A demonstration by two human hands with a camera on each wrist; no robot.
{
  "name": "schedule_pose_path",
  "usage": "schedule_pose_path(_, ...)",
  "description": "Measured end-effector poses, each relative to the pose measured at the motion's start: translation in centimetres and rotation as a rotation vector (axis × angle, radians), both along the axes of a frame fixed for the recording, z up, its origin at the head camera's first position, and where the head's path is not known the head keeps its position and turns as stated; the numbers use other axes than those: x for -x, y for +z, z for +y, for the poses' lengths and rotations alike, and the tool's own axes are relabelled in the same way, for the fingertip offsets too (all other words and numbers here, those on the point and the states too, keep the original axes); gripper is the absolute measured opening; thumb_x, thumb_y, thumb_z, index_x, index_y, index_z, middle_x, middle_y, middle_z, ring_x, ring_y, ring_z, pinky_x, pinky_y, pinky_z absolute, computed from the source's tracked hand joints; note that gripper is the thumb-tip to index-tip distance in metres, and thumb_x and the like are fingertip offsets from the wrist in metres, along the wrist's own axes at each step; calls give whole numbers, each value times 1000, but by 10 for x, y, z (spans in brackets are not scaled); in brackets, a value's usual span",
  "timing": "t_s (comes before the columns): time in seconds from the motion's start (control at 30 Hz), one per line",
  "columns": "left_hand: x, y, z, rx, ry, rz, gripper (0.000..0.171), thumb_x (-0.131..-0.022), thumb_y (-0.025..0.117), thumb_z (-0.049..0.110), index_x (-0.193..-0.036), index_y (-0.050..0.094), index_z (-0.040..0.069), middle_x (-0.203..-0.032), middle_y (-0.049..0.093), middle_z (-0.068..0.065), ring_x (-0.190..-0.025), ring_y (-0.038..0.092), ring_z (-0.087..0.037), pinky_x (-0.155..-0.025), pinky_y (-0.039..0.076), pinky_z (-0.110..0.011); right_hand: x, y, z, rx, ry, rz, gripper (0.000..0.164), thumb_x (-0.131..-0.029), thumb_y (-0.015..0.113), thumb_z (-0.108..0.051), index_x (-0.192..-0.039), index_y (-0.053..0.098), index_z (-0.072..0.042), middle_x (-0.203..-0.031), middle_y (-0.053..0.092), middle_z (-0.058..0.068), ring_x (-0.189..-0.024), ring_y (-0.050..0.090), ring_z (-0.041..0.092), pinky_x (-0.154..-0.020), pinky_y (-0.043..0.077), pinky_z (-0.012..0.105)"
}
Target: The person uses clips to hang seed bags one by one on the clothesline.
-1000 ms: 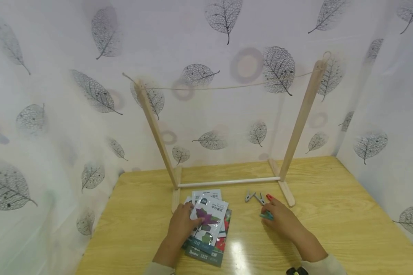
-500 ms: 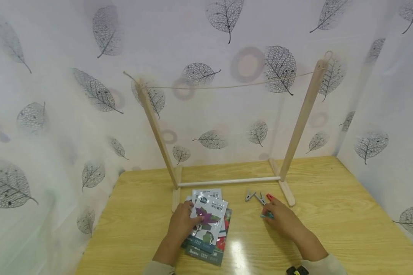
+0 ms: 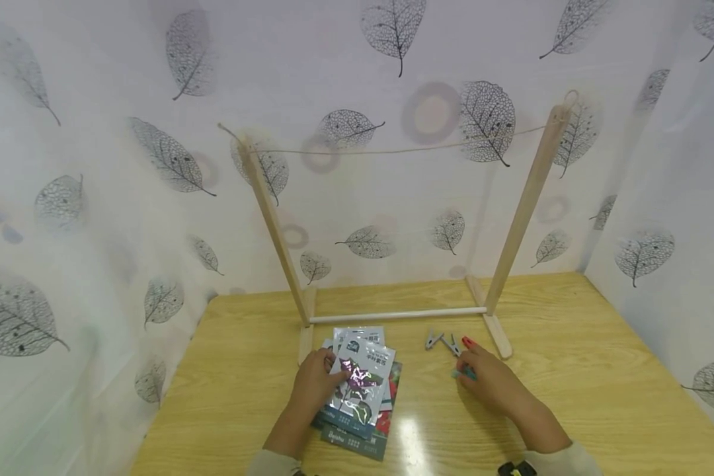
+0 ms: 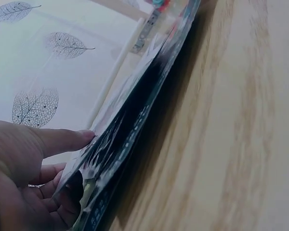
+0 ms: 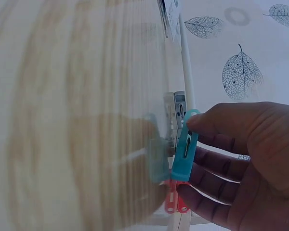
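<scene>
My left hand [image 3: 317,382] pinches the top seed packet [image 3: 361,383], a white one with purple and green print, and tilts it up off a small stack of packets [image 3: 357,436] on the wooden table [image 3: 571,390]. In the left wrist view the thumb [image 4: 58,140] lies on the packet's lifted edge [image 4: 116,144]. My right hand [image 3: 482,377] pinches a teal clothespin [image 3: 463,374] between thumb and fingers, plainly seen in the right wrist view as the teal clothespin [image 5: 185,153]. Two grey clothespins [image 3: 441,341] and a red clothespin [image 3: 467,342] lie just beyond it.
A wooden drying frame [image 3: 523,211] with two slanted posts, a low crossbar [image 3: 395,315] and a string [image 3: 387,151] across the top stands at the table's back. Leaf-patterned curtains [image 3: 95,165] close in the back and both sides.
My left hand has raised the top packet's left edge a little higher. The right hand stays in place with the teal clothespin.
</scene>
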State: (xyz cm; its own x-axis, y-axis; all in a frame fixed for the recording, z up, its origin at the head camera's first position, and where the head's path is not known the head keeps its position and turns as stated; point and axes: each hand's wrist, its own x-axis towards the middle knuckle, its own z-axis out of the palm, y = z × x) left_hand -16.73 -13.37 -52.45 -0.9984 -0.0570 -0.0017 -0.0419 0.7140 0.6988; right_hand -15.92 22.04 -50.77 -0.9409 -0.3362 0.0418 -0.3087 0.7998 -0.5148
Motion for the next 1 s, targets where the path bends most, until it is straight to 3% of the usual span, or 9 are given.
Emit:
schedule_pose_path(0.2,0,-1,-1,-8,-3,5,34,-77,85,21,-96,61,5,-81,53,-4,-71,46,-16,-64,39,-29,0,1,0,26,19,-2,9,-91,74,-14,-93,64,-15,-98,60,0,-77,52,7,-66,47,21)
schedule_pose_path(0.33,0,0,-2,-64,-3,-25,34,-78,84,20,-96,58,6,-82,55,-4,-70,48,-16,-62,40,-29,1,1,0,36,27,3,9,-92,72,-14,-94,63,-14,-95,59,-1,-73,49,7,-63,45,20)
schedule_pose_path(0.47,0,2,-2,-143,-3,-85,33,-81,83,21,-95,56,8,-83,59,-4,-69,54,-16,-60,45,-29,1,1,-1,45,29,17,12,-92,72,-11,-102,64,-12,-107,65,5,-87,63,16,-72,55,28)
schedule_pose_path(0.57,0,5,-3,-176,-15,-114,33,-83,82,22,-96,55,8,-84,62,-5,-68,57,-15,-59,47,-29,1,1,-2,57,18,14,25,-92,71,-9,-116,65,-8,-122,66,14,-96,66,20,-78,57,33)
schedule_pose_path(0.73,0,8,-5,-218,-54,-148,34,-86,80,26,-101,55,7,-88,68,-6,-68,61,-15,-58,50,-29,1,3,-4,68,1,-5,40,-92,70,-8,-131,62,-6,-136,59,22,-87,59,10,-75,54,29)
schedule_pose_path(1.0,0,12,-7,-352,-108,-181,35,-90,76,25,-112,61,3,-95,76,-9,-68,68,-15,-60,56,-31,-1,9,-3,102,55,26,22,-94,69,-8,-116,69,-10,-102,57,1,-80,47,6,-65,45,20)
